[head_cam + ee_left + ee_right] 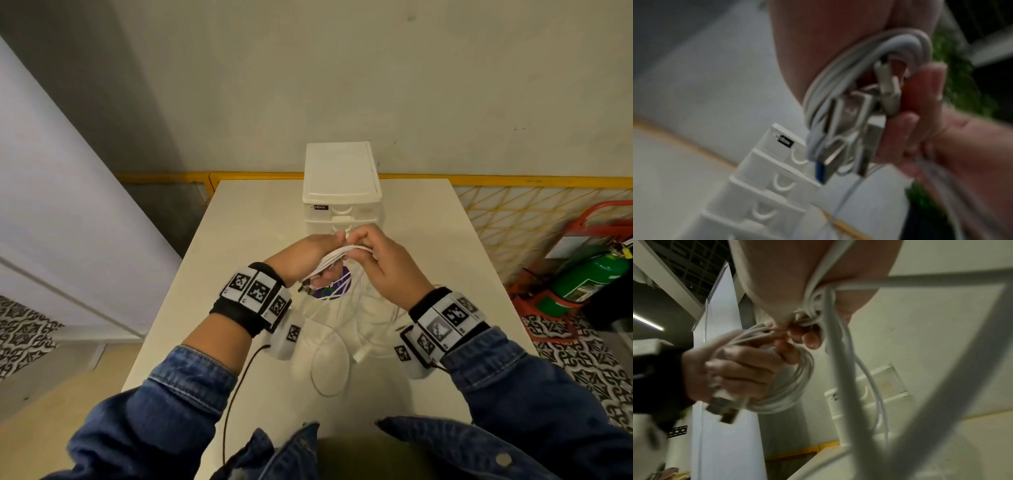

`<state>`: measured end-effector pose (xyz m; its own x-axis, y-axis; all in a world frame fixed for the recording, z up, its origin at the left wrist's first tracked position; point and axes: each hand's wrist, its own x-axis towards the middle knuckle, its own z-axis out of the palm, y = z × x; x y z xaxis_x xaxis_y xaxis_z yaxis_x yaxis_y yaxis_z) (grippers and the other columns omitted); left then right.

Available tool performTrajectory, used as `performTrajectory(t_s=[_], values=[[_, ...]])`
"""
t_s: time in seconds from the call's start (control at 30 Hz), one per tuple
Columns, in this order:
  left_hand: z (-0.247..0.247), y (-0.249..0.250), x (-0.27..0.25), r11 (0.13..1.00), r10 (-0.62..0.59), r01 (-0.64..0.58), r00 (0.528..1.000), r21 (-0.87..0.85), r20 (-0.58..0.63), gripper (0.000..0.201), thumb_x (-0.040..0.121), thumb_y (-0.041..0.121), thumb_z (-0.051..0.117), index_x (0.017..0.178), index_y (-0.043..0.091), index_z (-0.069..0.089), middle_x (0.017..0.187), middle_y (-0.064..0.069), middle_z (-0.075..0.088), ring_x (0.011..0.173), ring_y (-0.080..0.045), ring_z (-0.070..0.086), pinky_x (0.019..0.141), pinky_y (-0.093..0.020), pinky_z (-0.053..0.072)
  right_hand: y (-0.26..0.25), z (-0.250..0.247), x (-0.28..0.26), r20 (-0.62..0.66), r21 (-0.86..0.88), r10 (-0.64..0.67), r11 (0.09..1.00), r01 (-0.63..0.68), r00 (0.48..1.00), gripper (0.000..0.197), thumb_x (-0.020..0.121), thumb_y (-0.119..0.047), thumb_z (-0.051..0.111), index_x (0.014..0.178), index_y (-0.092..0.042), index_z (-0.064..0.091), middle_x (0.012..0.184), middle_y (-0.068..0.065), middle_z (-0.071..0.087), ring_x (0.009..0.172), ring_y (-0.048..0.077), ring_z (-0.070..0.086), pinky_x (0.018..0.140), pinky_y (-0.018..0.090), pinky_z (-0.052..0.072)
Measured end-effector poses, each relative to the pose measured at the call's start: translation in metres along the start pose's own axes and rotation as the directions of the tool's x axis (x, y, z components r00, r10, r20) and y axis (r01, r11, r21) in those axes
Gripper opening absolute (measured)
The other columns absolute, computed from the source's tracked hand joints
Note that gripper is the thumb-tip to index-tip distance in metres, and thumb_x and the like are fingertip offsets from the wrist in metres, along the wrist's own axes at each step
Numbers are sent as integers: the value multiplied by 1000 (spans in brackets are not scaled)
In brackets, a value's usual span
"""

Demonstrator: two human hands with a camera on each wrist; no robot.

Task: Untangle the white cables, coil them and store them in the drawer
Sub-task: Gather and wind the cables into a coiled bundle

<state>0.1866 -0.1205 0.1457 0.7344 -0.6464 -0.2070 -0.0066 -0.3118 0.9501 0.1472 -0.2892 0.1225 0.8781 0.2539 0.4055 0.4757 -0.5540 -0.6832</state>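
Coiled white cables (789, 386) gripped in left hand (301, 255); right hand (383, 263) pinching strands just beside; loose cable (329, 356) on worktop (239, 212) before drawer unit (342, 181).

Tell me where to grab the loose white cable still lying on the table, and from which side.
Take the loose cable at its white plug end, coming from above on the right hand side. That end lies free on the table, clear of the loops, so it probably pulls out without tightening the tangle. The left hand holds the coiled cables.
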Motion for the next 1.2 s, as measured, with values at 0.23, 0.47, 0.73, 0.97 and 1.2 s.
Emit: performTrajectory(t_s=[0.23,0.47,0.73,0.97,1.2], values=[[5,7,-4,988,14,13,986,-156,169,33,93,35,52,74,9,46,41,4,31,31,-10,24,39,-20,21,21,-13,7,-39,-46,-2,999,0,999,36,85,-48,45,93,-14,54,62,11,60,60,23,53,60,33,38],[7,3,-6,938,95,-52,990,-343,108,31,97,25,45,69,10,42,39,7,36,32,-7,30,39,-18,29,51,-6,-9,18,-204,93,975,-87,996,43,86,-50,42,94,-11,59,85,6,65,81,22,56,74,32,39],[5,21,-8,832,152,-121,988,-542,13,34,100,30,30,76,9,44,34,8,38,27,-6,34,38,-19,31,81,8,-40,123,-275,378,901,-334,918,32,85,-41,58,109,-19,59,120,4,58,119,23,50,96,26,32],[-1,27,-5,912,78,-81,997,-401,-23,39,99,34,36,72,7,44,32,6,33,35,-13,52,43,-19,41,54,-7,-15,-192,-141,233,955,-262,953,37,88,-39,54,114,-13,58,110,10,66,104,26,60,93,38,43],[10,29,-11,785,134,18,971,-619,198,38,87,44,39,63,16,46,35,9,37,28,-6,35,38,-16,32,46,0,-7,-163,39,353,935,-352,921,23,98,-25,39,91,-14,58,61,-13,49,60,18,50,64,32,41]])
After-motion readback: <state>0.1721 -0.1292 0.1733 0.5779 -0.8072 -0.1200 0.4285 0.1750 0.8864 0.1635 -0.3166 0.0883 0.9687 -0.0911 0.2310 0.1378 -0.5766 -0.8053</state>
